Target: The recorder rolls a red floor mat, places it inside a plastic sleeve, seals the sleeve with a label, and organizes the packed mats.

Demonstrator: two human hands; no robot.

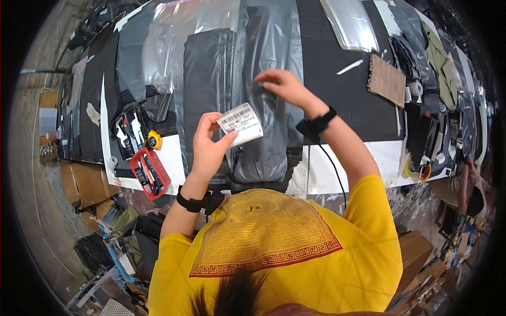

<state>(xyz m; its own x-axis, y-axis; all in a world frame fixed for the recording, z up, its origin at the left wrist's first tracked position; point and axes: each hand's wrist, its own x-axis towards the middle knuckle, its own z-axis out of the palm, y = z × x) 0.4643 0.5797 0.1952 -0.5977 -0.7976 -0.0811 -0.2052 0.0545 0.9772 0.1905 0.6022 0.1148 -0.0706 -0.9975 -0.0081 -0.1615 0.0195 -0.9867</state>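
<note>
My left hand [207,143] pinches a white label [243,126] printed with a barcode and text between thumb and fingers. The label tilts upward and bows a little along its edge. To the right of it and farther off, my right hand [289,90] hovers with fingers bent toward the left, thumb and fingertips apart and nothing visible between them. Below that hand lies a long, glossy dark grey plastic bag [266,50]. Beside it, past my left hand, rests a stack of folded dark plastic bags [205,68].
A red basket [164,174] of pens and small items stands at the left front edge, near a yellow tape measure [154,140]. At the right are brown corrugated cardboard [386,81], a clear plastic pack [350,26] and a tape roll [425,172]. A black cable [334,163] hangs from my right wrist.
</note>
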